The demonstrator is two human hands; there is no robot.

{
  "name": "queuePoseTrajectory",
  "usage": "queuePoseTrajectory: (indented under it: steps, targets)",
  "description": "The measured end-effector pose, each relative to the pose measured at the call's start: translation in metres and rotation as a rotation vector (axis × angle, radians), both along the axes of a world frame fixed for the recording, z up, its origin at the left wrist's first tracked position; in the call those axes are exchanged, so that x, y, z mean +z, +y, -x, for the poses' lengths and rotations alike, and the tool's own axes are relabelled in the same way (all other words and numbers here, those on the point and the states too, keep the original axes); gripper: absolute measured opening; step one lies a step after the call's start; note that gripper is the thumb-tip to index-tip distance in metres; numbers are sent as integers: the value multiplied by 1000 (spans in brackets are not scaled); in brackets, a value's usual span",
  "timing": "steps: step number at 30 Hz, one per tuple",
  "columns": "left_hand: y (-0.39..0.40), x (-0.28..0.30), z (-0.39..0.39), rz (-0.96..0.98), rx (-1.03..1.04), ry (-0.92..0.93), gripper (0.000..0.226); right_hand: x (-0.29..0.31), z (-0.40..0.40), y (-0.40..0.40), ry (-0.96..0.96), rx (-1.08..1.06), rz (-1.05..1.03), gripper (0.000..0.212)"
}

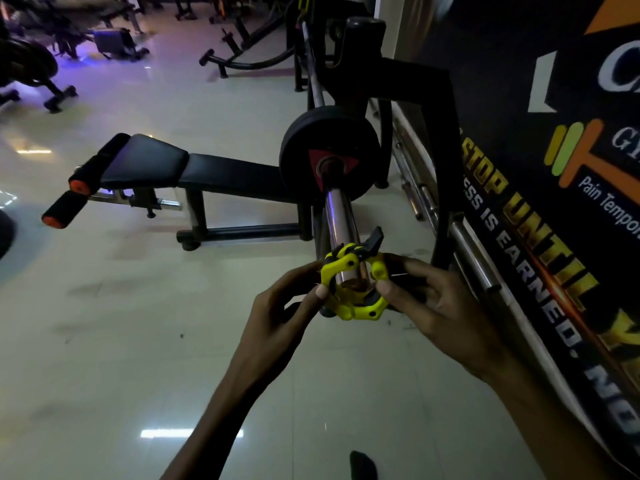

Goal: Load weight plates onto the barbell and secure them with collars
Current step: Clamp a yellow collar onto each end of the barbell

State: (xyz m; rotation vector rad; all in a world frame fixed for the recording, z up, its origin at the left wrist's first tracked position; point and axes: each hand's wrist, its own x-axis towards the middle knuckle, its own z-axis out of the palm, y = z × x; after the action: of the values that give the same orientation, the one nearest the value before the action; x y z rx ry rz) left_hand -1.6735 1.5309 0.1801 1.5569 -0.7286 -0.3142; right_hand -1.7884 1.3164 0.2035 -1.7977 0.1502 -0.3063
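Grip: left hand [294, 299] and right hand [426, 296] each pinch a side of the yellow clamp collar [349, 285], low centre of frame
Collar: ringed round the tip of the barbell sleeve [341, 220], its black lever [374, 242] raised
Plate: black weight plate [329, 150] sits further up the sleeve, well apart from the collar
Risk: if the lever is closed here, the plate could slide; a skewed collar may bind
Hidden: sleeve end behind collar; the barbell's far end lost in the dark, upper centre

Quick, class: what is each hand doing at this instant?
Left hand: pinches the yellow collar at the end of the barbell.
Right hand: pinches the same collar from the other side.
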Motion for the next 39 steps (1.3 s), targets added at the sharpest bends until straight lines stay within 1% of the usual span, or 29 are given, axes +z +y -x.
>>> queuePoseTrajectory:
  steps: [2, 6, 9, 15, 18, 21, 24, 27, 30, 32, 34, 36, 39]
  targets:
    - [2, -5, 6, -2, -11, 10, 34, -7, 6, 1, 5, -8, 9, 40]
    - [-1, -19, 11, -64, -8, 54, 37, -20, 6, 3, 37, -53, 120, 50]
    - [-3, -23, 11, -68, 3, 58, 39, -23, 3, 5, 41, -82, 177, 54]
    - [-8, -28, 11, -56, 3, 38, 39, -26, 0, -4, 68, -68, 85, 52]
    - [-10, -31, 13, -52, -10, 36, 39, -32, 1, -6, 72, -72, 25, 55]
    - [-9, -32, 13, -54, -25, 18, 39, -38, 2, -6, 62, -73, 37, 56]
    - [-9, -32, 10, -78, -16, -34, 40, -44, -2, -4, 41, -83, 97, 54]
    - [-16, -30, 1, -82, 3, -85, 41, -48, -11, -4, 18, -121, 105, 54]
    - [-25, -28, -13, -101, 31, -126, 41, -49, -25, -6, 28, -143, 42, 54]
    - [-30, -26, -24, -111, 50, -157, 42, -48, -37, -10, 3, -148, -26, 54]
    - [-36, -22, -38, -126, 65, -167, 43, -46, -49, -17, -10, -165, -50, 51]
    - [-42, -17, -52, -145, 93, -181, 44, -44, -63, -26, -31, -218, -14, 45]
    - [-56, -12, -75, -172, 152, -230, 44, -38, -87, -38, -85, -307, 175, 37]
